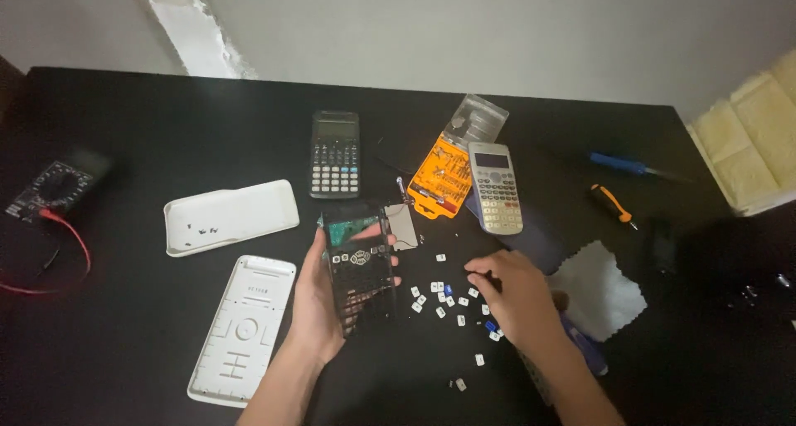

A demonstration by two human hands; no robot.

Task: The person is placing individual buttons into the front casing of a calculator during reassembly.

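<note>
Holding the opened black calculator [360, 270] steady in the left hand [319, 297], fingers wrapped round its edges, front face up, just above the black table [149, 127]. Reaching with the right hand [512, 292], fingers curled down, tips touching the scattered loose keys [444, 297] lying between both hands; cannot tell whether one is already pinched. Best done by picking a single key at a time with fingertip and thumb, keeping the calculator level so seated keys stay put, and matching each key to its hole. Worth avoiding a sweep of the wrist near the white back cover [240, 326] and grey cloth [599, 292].
</note>
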